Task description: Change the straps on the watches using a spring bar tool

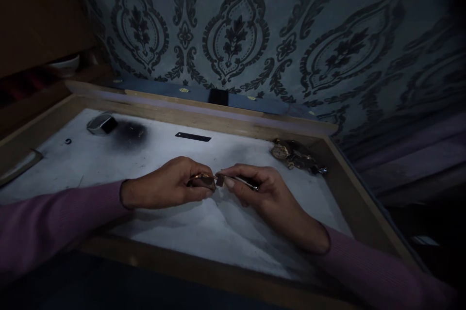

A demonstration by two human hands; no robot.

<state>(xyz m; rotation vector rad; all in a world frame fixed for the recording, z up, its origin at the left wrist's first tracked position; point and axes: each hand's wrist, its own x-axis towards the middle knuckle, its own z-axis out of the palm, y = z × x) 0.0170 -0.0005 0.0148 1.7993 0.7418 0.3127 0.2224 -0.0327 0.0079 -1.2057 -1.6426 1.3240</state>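
My left hand is closed around a small rounded, gold-rimmed piece, which looks like a pocket watch; the fingers cover much of it. My right hand pinches a slim, pale metal tool lying along its fingers. At its left end, a flat dark tip meets or nearly meets the edge of the gold-rimmed piece; whether they touch I cannot tell. Both hands are over the middle of a white sheet.
Wooden rims border the sheet. A dark, slanted-end blade lies beyond my hands. A blocky metal object sits at the back left, near a small dark ring. Several watches with chains are heaped at the back right.
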